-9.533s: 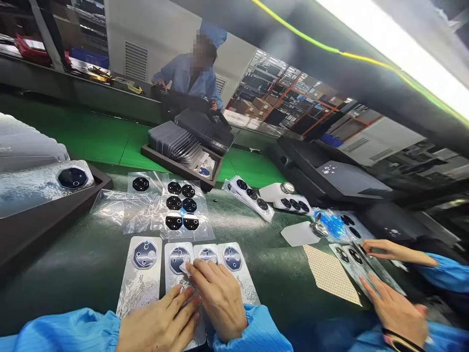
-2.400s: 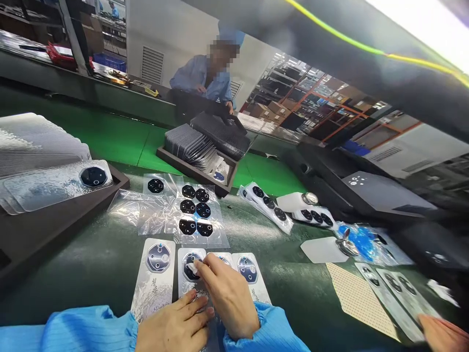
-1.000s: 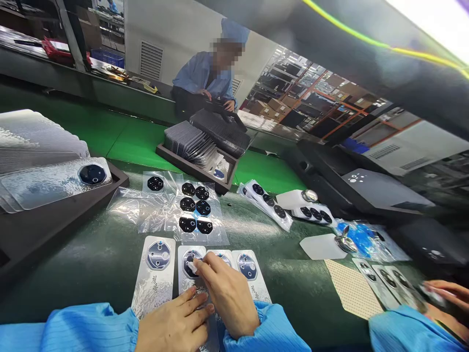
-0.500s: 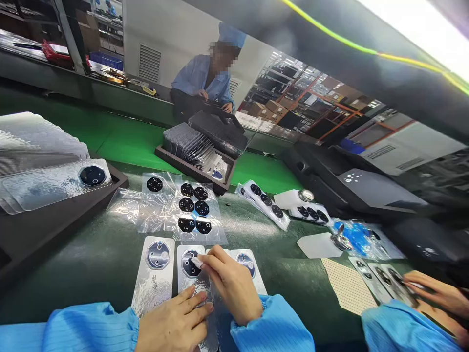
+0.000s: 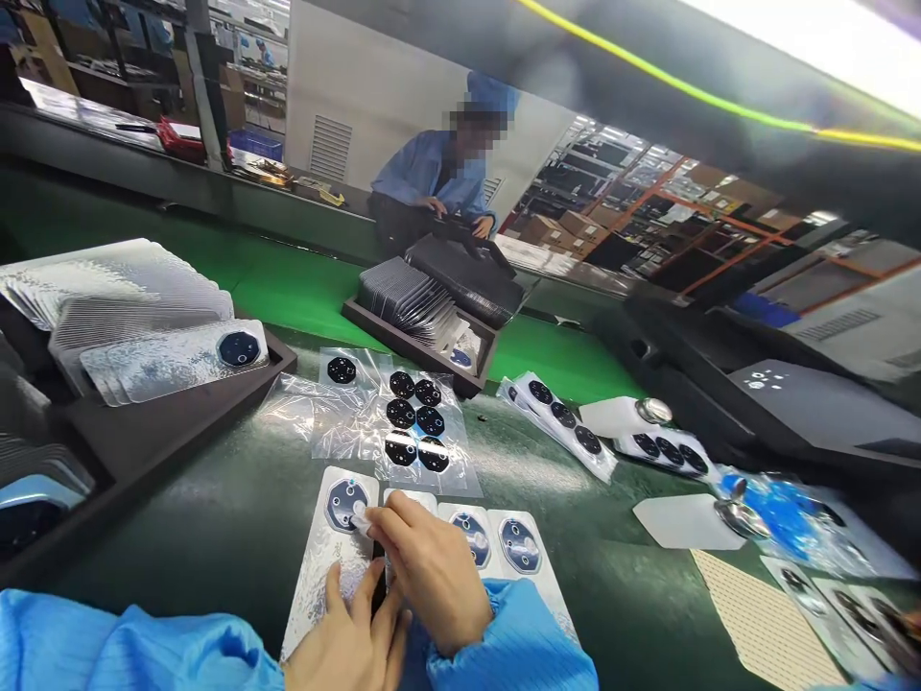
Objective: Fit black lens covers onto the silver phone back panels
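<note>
Several silvery phone back covers lie side by side on the dark green belt in front of me. My right hand (image 5: 428, 571) pinches a small white pad (image 5: 359, 521) against the round camera ring of the leftmost cover (image 5: 332, 549). My left hand (image 5: 352, 638) lies flat with its fingers stretched over the lower part of that cover and the one beside it, pressing them down. To the right of my hand, two further covers (image 5: 504, 547) are untouched.
Clear sheets of black octagonal lens pieces (image 5: 412, 427) lie just beyond the covers. A dark tray (image 5: 179, 422) at left holds stacked covers (image 5: 173, 357). Another tray of dark plates (image 5: 432, 297) stands farther off, where a person in blue works. Strips of lens pieces (image 5: 565, 429) and a dotted sheet (image 5: 769, 624) lie right.
My right hand has shifted the white pad from the second cover's camera ring to the leftmost cover's ring. The neighbour's hands at the right have left the picture as my view turned.
</note>
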### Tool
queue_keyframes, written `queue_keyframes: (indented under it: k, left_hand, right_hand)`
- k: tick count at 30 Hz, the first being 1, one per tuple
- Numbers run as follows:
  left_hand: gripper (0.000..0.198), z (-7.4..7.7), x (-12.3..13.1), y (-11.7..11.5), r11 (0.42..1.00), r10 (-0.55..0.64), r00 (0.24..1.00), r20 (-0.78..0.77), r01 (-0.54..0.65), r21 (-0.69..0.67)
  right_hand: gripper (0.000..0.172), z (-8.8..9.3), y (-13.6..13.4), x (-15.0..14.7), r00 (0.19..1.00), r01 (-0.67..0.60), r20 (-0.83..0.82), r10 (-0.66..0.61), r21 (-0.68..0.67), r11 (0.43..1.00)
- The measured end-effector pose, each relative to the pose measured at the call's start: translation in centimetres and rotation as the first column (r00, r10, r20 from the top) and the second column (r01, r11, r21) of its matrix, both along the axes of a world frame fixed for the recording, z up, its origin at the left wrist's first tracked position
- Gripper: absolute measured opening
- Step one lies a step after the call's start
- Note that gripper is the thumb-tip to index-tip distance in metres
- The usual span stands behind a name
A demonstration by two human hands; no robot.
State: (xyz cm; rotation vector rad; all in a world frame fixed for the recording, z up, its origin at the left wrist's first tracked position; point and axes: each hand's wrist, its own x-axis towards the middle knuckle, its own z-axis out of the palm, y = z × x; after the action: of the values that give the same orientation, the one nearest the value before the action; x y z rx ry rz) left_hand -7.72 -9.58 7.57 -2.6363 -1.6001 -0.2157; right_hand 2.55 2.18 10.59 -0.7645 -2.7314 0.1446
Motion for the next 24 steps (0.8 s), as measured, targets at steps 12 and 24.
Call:
queue_keyframes:
  k: [12,24]
  left_hand:
    - [0.035,-0.48,0.59,0.19,0.998,0.003,1.000,-0.004,-0.004,-0.063]
    - [0.036,0.14,0.47,0.60,0.974,-0.017,0.999,0.035,0.025,-0.224]
  right_hand:
    - [0.015,0.06,-0.92,-0.50,0.996,-0.089,0.032,0.086,0.102,0.991]
    - [0.016,-0.21,-0.93,-0.22,0.998,-0.061,0.010,0.060,0.064,0.996]
